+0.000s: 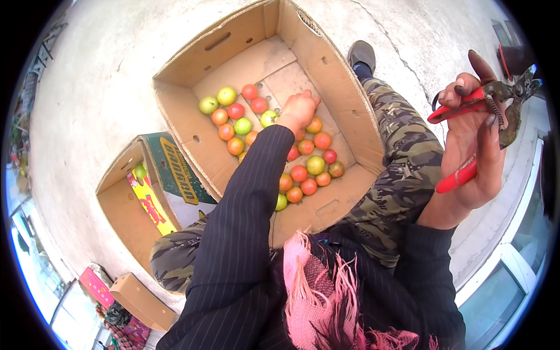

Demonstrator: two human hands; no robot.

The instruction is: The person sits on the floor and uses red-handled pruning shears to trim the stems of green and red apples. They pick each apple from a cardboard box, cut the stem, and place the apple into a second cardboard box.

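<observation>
A large cardboard box (350, 111) lies before me, with several red, orange and green tomatoes (315, 165) spread in loose rows over its bottom. My left hand (300, 110) reaches down among them, fingers curled under and turned away from view. Whether it holds a tomato is hidden. A green tomato (268, 118) is right beside its wrist. At the right, outside the box, my right hand (470, 162) is raised palm up around red-handled pruning shears (509, 109). The handles are spread apart, and the blades point to the upper right.
A smaller cardboard box (118, 210) with a green printed side (177, 168) stands left, a green tomato (140, 171) inside. Farther down lies a brown carton (142, 302). My camouflage-clad leg (400, 144) borders the large box. A pink fringed scarf (302, 284) hangs in front of me.
</observation>
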